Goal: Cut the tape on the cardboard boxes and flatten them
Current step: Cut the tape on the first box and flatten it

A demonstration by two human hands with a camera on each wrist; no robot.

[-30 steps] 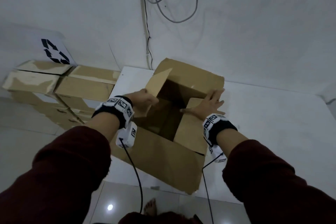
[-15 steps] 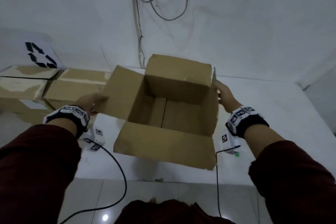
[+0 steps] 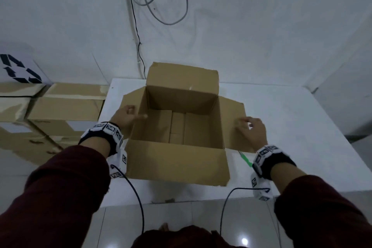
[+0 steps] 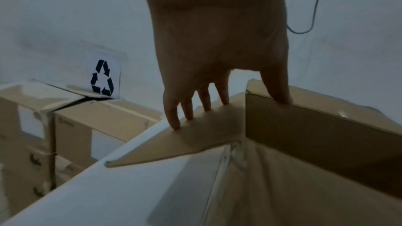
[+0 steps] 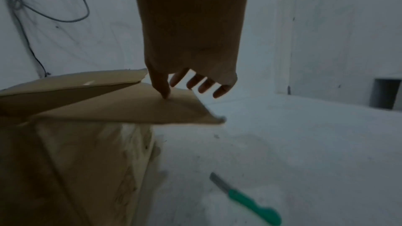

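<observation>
An open brown cardboard box [image 3: 177, 159] stands on the white table [image 3: 306, 127], its flaps spread outward and its inside bare. My left hand [image 3: 129, 113] lies on the left side flap [image 4: 195, 140]; straight fingers [image 4: 174, 121] press it down and the thumb touches the far wall's edge. On the right side flap [image 3: 234, 123] rests my right hand [image 3: 247, 127]: the thumb [image 5: 162, 90] touches the flap, the other fingers spread loosely past its edge. A green-handled knife [image 5: 248, 201] lies on the table under that flap, also in the head view as the knife [image 3: 246, 159].
Several taped cardboard boxes [image 3: 60, 108] are stacked left of the table, below a recycling sign [image 3: 18, 68] on the wall. Cables [image 3: 161, 6] hang on the wall behind the box. Wrist-camera cords trail off the table's near edge.
The side flaps, folded inward a second ago and then held upright, now lie spread outward. Both hands moved apart and came down on top of them.
</observation>
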